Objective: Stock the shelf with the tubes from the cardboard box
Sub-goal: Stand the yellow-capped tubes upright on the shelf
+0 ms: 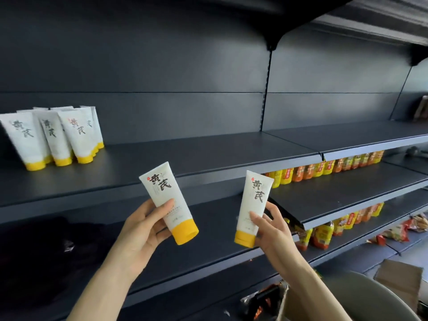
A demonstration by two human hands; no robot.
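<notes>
My left hand [144, 224] grips a white tube with a yellow cap [166, 195], tilted with its cap down and to the right. My right hand [269, 230] pinches a second white tube [253, 200], nearly upright with the cap down. Both tubes are held in the air in front of the dark shelf [208, 156]. Several matching tubes [53, 135] stand cap-down in a cluster at the shelf's far left. Part of the cardboard box [287, 304] shows at the bottom, between my forearms.
Lower shelves on the right hold rows of yellow and orange bottles [324, 169] and snack packets [393, 232]. A dark item [58, 242] lies on the lower shelf at left. A flat piece of cardboard [400, 279] lies on the floor at right.
</notes>
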